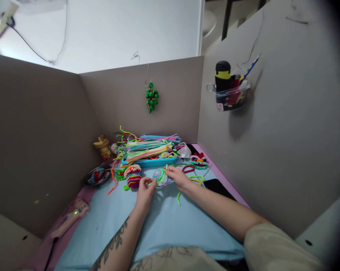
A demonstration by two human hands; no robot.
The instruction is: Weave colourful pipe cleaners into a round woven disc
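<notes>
Both hands pinch a pastel pipe-cleaner coil [159, 176] lying on the blue cloth [164, 222] before the teal tray [155, 162]: left hand [145, 192] at its near edge, right hand [178, 176] (fingers closed) opposite; uneven pulling could unwind it

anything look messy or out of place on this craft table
Loose pipe cleaners stray off the bundle in the blue tray onto the blue cloth; a green one lies by the right hand. Nothing looks damaged.

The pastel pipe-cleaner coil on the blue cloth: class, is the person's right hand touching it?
Touching. The head view shows the right hand with fingertips on the pastel coil, no gap visible.
</notes>
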